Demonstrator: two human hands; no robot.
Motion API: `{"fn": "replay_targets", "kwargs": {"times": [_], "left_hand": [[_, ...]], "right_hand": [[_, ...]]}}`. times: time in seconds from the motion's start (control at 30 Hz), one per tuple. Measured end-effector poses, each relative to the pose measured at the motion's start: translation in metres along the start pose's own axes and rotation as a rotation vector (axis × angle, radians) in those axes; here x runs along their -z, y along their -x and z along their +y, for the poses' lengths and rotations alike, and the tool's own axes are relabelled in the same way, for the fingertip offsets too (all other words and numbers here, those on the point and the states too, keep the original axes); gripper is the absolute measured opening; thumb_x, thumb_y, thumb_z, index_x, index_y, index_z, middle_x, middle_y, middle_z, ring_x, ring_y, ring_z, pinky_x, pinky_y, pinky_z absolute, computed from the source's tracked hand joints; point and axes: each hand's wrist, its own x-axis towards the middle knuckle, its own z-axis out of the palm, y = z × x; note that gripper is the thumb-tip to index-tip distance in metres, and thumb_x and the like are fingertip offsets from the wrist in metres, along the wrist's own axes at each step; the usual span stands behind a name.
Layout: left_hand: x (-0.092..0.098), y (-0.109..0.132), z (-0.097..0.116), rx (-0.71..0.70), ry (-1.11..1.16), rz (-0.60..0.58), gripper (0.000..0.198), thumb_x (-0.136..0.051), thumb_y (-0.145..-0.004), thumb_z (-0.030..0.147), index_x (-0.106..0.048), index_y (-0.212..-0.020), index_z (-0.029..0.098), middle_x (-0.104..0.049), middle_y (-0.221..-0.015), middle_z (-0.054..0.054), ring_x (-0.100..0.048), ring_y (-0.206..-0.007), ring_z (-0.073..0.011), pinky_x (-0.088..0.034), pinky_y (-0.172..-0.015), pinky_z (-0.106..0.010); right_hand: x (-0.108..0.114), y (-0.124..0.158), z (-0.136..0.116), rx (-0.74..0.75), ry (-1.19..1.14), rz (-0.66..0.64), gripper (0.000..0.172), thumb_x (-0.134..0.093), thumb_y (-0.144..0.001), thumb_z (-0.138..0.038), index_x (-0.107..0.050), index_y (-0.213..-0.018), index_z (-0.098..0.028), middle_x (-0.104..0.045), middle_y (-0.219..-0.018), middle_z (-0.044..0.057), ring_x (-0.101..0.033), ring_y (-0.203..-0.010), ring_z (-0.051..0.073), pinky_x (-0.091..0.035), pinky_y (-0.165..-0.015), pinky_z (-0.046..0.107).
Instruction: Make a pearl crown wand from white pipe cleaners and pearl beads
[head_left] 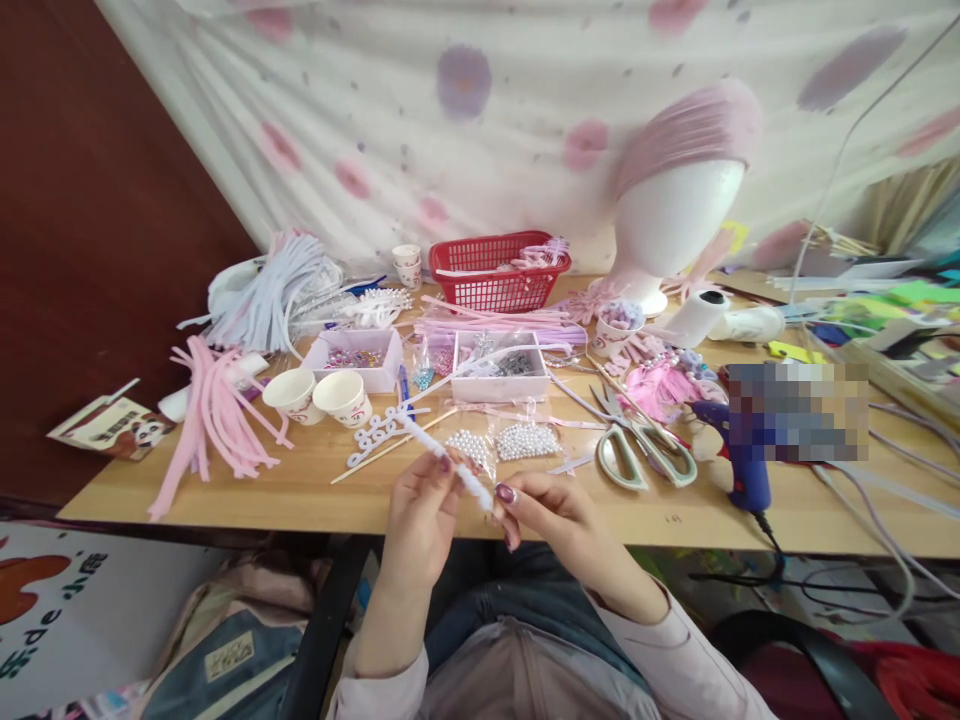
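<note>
Left hand [420, 515]: your fingers pinch the white pipe cleaner [450, 462], lower middle of the frame.
Right hand [551, 515]: fingers grip its lower end.

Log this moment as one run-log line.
left hand: pinching white pipe cleaner | right hand: pinching its lower end | nearby: pearl bags, scissors | surface: wooden table

- Bare table [300, 492] strip at 9 o'clock of the left hand [420, 515]: free passage.
- 2 pearl bags [525, 440] block 1 o'clock.
- Scissors [646, 452] and glue gun [744, 475] stand at 3 o'clock.
</note>
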Motion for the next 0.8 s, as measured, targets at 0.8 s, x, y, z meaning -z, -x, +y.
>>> {"fn": "replay_targets", "kwargs": {"times": [0.8], "left_hand": [[0.004,0.02,-0.012,-0.251,-0.401,0.111,0.025,-0.078,-0.077,0.038,-0.075,-0.088,0.016,-0.076,-0.078,-0.003,-0.067,-0.075,-0.0152,-0.05,-0.071,-0.022]], "right_hand": [[-0.007,0.004,-0.003,0.803,1.099,0.418,0.01,-0.06,-0.093,-0.01,-0.065,-0.097,-0.017,-0.074,-0.079,0.005,-0.062,-0.069,0.017,-0.049,-0.073,0.037]]}}
